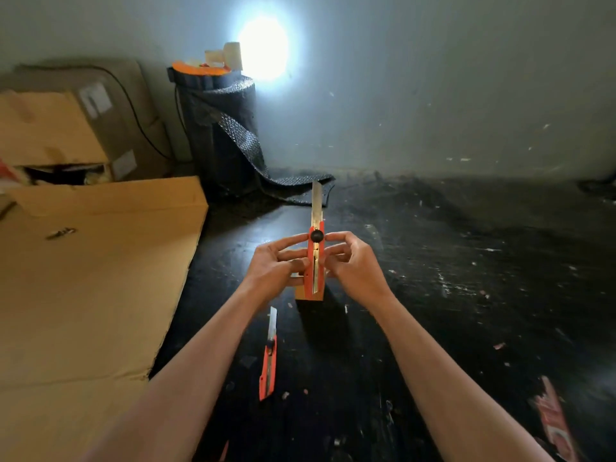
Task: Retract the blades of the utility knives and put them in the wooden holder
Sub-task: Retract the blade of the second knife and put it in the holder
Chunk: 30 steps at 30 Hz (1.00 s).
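Note:
I hold an orange utility knife (pixel 316 261) upright in front of me, its long steel blade extended and pointing up. My left hand (pixel 278 263) grips the orange body from the left. My right hand (pixel 350 265) holds it from the right, with fingertips beside the black round knob. Right behind the knife's lower end stands the wooden holder (pixel 318 295), mostly hidden by the knife and my hands. A second orange utility knife (pixel 268 360) lies on the dark floor below my left wrist, blade out and pointing away from me.
Flat cardboard sheets (pixel 93 278) cover the floor on the left, with boxes (pixel 60 128) behind them. A black roll of patterned matting (pixel 221 128) stands at the back by the wall. A red and white wrapper (pixel 553 425) lies at lower right. Small scraps litter the floor.

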Each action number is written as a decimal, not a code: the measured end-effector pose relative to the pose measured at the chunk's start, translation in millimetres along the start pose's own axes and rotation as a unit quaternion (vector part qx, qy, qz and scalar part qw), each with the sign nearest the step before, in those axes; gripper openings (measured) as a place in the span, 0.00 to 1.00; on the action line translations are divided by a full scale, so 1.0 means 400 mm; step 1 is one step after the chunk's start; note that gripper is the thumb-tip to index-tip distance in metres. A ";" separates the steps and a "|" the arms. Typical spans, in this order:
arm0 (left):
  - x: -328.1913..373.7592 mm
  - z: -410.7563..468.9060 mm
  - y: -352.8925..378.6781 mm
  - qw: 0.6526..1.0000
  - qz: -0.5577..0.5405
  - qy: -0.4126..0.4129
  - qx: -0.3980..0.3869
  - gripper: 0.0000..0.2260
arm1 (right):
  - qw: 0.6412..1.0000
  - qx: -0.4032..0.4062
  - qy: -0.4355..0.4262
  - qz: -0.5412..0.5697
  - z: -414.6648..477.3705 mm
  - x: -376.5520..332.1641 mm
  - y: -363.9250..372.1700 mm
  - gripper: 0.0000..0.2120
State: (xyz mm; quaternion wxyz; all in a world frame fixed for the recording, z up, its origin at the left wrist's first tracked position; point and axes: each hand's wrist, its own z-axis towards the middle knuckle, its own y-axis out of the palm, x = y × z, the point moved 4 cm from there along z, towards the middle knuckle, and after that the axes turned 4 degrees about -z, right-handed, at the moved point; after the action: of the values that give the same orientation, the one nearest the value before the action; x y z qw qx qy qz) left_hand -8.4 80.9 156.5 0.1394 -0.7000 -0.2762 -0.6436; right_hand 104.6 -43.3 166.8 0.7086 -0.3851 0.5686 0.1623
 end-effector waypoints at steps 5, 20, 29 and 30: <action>0.081 -0.010 0.010 0.999 0.000 0.032 -0.010 0.24 | 0.992 0.044 -0.083 -0.079 0.030 -0.111 -0.026 0.14; 0.174 -0.014 0.022 0.997 -0.006 0.077 0.000 0.22 | 0.986 0.027 -0.110 -0.126 0.019 -0.167 -0.049 0.11; 0.187 0.008 0.033 0.998 -0.006 0.065 0.013 0.22 | 0.990 0.014 -0.103 -0.098 -0.001 -0.134 -0.050 0.09; 0.185 0.009 0.036 0.998 -0.004 0.065 0.013 0.22 | 0.989 0.016 -0.104 -0.100 -0.003 -0.132 -0.051 0.09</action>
State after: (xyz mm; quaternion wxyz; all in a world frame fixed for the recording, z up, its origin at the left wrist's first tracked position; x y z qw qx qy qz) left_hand 4.2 86.5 230.9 0.1642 -0.6538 -0.2776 -0.6845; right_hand 101.6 -46.5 223.2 0.7822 -0.4100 0.4533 0.1208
